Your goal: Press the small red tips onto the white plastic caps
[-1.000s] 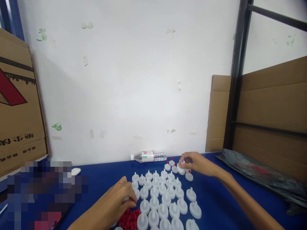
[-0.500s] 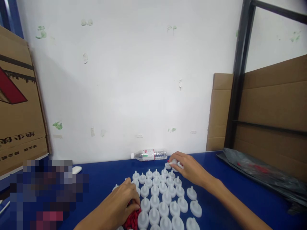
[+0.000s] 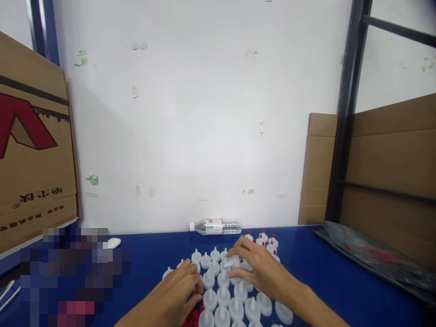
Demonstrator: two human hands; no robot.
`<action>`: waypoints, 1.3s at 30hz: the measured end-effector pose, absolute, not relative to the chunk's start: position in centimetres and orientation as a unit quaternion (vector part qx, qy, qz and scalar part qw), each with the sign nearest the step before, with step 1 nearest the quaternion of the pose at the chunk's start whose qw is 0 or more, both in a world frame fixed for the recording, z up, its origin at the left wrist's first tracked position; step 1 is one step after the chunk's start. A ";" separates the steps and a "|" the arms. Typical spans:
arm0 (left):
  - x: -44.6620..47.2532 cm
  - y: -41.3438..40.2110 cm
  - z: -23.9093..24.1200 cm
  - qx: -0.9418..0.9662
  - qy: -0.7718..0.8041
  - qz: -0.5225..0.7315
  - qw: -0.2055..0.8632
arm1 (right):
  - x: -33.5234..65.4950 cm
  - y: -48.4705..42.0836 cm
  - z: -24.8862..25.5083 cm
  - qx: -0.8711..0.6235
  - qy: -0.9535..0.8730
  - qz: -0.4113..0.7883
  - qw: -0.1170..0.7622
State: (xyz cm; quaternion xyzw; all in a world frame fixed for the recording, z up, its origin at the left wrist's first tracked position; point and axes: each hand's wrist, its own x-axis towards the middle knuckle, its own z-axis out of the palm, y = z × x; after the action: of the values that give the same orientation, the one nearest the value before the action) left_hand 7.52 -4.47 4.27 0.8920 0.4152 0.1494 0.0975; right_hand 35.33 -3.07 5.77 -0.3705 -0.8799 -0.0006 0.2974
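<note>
Both hands bare, L (image 3: 177, 295) & R (image 3: 262, 272); no gloves, forearms w/o sleeves.

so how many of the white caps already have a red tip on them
4 show: red-tipped caps clustered at the far right of the group, just beyond the right hand, near the water bottle. That hand may hide more.

Mirrored, unreadable black characters on cardboard box (image 3: 34, 200); red-and-white label on water bottle (image 3: 215, 225), lettering too small to read.
</note>
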 end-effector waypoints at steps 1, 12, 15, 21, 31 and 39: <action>7.5 -4.5 4.4 0.890 0.417 0.159 0.092 | 35.1 -3.2 5.7 -0.368 -0.879 0.000 0.303; 8.9 -4.6 4.3 0.862 0.404 0.302 0.051 | 32.6 -5.0 4.5 -0.236 -0.881 -0.027 0.408; 9.0 -4.7 4.0 0.866 0.359 0.341 0.074 | 32.2 -5.2 4.5 -0.211 -0.876 -0.045 0.432; 9.2 -4.5 3.8 0.866 0.303 0.392 0.062 | 31.7 -5.4 4.6 -0.198 -0.856 -0.061 0.473; 10.2 -5.6 4.4 0.877 0.288 0.376 0.084 | 31.1 -6.5 5.8 -0.156 -0.857 -0.124 0.476; 9.7 -5.5 5.3 0.891 0.306 0.334 0.034 | 32.1 -5.6 6.1 -0.205 -0.881 -0.108 0.414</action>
State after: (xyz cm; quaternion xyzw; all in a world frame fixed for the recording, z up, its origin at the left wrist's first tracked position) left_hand 9.72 -5.45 5.34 0.8908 0.3063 0.3339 0.0335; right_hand 32.12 -5.64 6.08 -0.2046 -0.8805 -0.1083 0.4136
